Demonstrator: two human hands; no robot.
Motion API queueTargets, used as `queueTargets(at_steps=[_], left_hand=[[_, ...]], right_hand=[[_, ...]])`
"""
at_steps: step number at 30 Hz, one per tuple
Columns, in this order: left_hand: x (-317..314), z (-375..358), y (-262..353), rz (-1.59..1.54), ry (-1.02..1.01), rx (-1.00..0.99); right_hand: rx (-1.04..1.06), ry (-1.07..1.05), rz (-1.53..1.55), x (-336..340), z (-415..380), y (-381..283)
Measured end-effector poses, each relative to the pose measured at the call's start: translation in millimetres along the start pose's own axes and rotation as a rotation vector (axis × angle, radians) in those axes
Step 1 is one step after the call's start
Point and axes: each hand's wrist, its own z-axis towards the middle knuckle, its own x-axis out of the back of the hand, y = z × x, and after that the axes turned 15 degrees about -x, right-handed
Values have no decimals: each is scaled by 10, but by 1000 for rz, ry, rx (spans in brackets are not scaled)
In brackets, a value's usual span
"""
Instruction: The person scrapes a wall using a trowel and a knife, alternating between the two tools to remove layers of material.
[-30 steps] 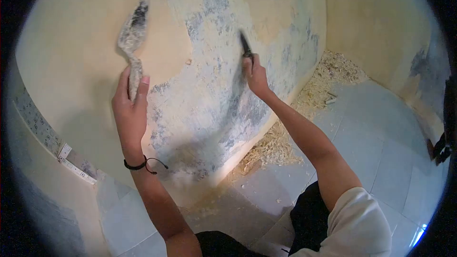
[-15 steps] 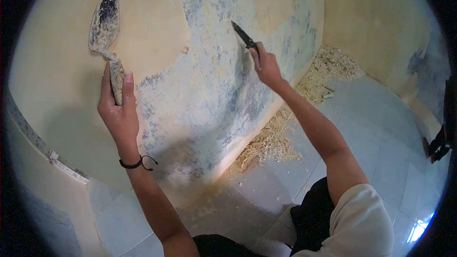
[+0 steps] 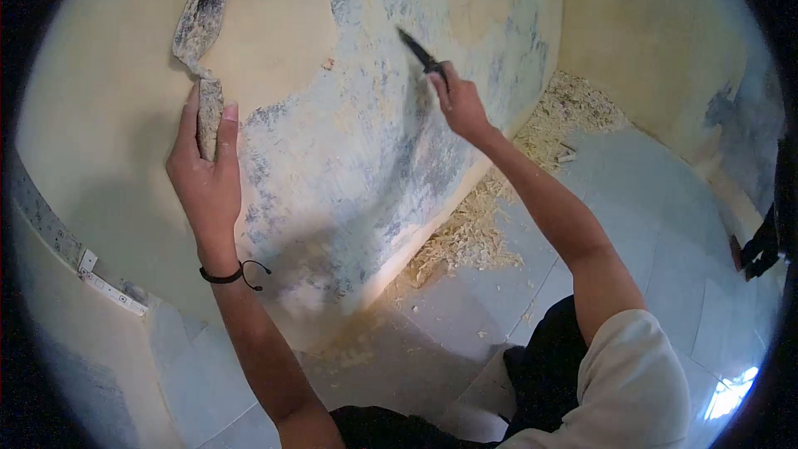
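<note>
My left hand (image 3: 208, 183) is wrapped round the crusted handle of a pointing trowel (image 3: 202, 21), its blade pointing up and overlapping the yellowish painted wall (image 3: 274, 41). Further right, my right hand (image 3: 461, 108) grips a dark, pointed knife (image 3: 418, 50) with the tip toward the upper left. The knife lies over a scraped patch (image 3: 366, 125) where the paint is off and pale and bluish-grey layers show. A small flake (image 3: 327, 64) clings to the wall between the two tools.
Peeled shavings (image 3: 465, 241) lie heaped along the foot of the wall on the grey tiled floor (image 3: 640, 224). A white perforated strip (image 3: 112, 291) runs along the wall edge at lower left. Dark shapes (image 3: 761, 245) stand at the right edge.
My left hand and the trowel sit a little higher in view, the blade tip now cut off at the top. The knife has shifted slightly left and up.
</note>
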Motion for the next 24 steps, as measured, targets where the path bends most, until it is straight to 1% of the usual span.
queueTargets(at_steps=[1, 4, 5, 8, 9, 12, 13, 15, 16, 17, 20, 21, 24], left_hand=[[11, 0, -11, 3, 6, -2], [43, -10, 0, 8, 17, -2], [54, -14, -15, 12, 17, -4], [71, -3, -47, 42, 25, -12], [75, -8, -50, 54, 27, -11], [96, 5, 26, -13, 26, 27], [95, 3, 17, -10, 25, 5], [100, -16, -9, -2, 20, -41], [113, -13, -10, -1, 6, -19], [127, -5, 6, -1, -10, 4], [145, -6, 45, -14, -28, 34], [144, 4, 56, -21, -27, 33], [155, 7, 71, -94, -59, 139]], right_hand=[[-14, 29, -18, 12, 38, 0], [-220, -8, 103, -20, 50, -22], [-31, -1, -45, -29, -17, -45], [148, -21, -127, 12, 15, 14], [-16, 1, -65, 5, 94, 36], [-286, 7, 161, -34, 83, -13], [-64, 46, -13, -53, 22, -19], [28, 0, -80, -19, -20, -33], [73, -23, -113, -3, -26, -33], [38, 44, -99, -15, 14, 10], [-170, 79, 43, -91, -59, 60], [-82, 49, -13, -114, -135, 83], [16, 3, -100, -68, -113, 248]])
